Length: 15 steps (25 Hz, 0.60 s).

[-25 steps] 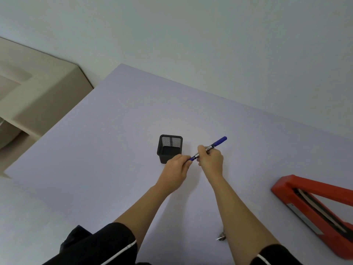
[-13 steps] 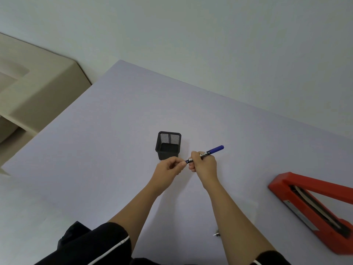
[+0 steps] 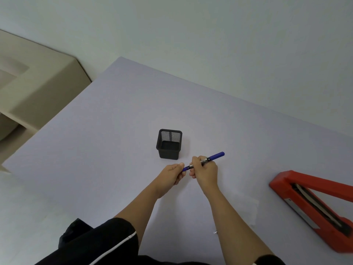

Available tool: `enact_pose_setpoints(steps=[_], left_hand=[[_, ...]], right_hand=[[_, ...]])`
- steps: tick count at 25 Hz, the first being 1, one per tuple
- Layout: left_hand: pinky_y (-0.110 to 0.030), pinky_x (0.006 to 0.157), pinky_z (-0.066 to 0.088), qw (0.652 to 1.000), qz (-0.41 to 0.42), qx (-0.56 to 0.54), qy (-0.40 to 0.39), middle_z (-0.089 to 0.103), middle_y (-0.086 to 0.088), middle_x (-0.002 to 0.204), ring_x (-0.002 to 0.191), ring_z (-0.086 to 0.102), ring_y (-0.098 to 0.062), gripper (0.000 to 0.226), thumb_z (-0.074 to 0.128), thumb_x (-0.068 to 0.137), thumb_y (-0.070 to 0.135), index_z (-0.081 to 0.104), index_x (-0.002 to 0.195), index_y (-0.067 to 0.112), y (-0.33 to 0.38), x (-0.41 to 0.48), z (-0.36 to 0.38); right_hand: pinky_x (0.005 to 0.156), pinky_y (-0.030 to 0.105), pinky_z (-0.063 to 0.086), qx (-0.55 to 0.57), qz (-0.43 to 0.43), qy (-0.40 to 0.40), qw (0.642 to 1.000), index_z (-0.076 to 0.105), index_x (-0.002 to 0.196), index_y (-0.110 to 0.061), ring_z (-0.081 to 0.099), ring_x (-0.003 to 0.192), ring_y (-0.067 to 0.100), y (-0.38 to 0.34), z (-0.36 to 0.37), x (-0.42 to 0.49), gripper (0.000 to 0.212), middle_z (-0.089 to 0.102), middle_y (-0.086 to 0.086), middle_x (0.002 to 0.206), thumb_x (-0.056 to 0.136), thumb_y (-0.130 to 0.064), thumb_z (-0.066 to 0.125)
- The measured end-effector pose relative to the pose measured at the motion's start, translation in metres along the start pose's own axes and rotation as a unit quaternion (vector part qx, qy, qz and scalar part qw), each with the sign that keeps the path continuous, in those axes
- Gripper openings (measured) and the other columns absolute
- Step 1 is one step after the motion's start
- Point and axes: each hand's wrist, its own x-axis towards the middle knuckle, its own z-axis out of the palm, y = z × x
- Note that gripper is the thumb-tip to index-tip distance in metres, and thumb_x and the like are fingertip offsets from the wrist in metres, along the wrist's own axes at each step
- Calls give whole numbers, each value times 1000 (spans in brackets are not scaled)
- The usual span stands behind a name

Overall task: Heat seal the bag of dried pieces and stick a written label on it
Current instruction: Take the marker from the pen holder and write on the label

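A blue pen is held level above the table, just in front of a black mesh pen holder. My right hand is closed around the pen's middle, and the far end sticks out to the right. My left hand pinches the pen's near end between thumb and fingers. A short blue stretch shows between the two hands. A red heat sealer lies on the table at the right with its arm raised. No bag of dried pieces is in view.
The pale lilac table runs back to a grey wall. A faint pale sheet lies right of my right forearm, with a small metal bit beside it. A beige sofa stands off the table's left edge.
Both hands and the pen have dropped slightly toward me. The hands have drawn a little apart, so a short blue part of the pen now shows between them.
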Motion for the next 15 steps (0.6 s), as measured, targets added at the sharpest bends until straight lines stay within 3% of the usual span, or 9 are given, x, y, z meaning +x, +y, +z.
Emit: enact_pose_setpoints(steps=[3,8,10,15], left_hand=[[-23,55,32,999,-7,-14,46,43,2,59,53,35,-10,42,34,99,35,56,72,12,3,2,6],[-27,59,30,989,-25,54,133,42,0,61,58,35,-14,41,33,97,30,43,61,16,2,4,19],[-30,57,28,990,-37,52,128,38,-1,59,57,31,-15,39,34,94,25,40,57,16,0,6,15],[-25,49,24,992,-80,42,93,32,-2,56,54,24,-14,36,35,91,20,38,55,14,0,10,6]], right_hand=[[45,12,49,-3,-28,10,1000,57,63,-10,59,40,3,4,1,0,26,61,3,51,89,-17,57],[45,14,51,17,-40,24,999,57,63,-7,61,42,5,9,7,-6,27,60,2,51,88,-15,58],[46,15,52,23,-43,30,998,57,61,-9,61,42,6,11,11,-11,28,60,2,51,88,-13,57],[45,14,50,17,-81,37,996,54,66,4,61,44,6,20,16,-21,29,59,2,51,90,-13,56]])
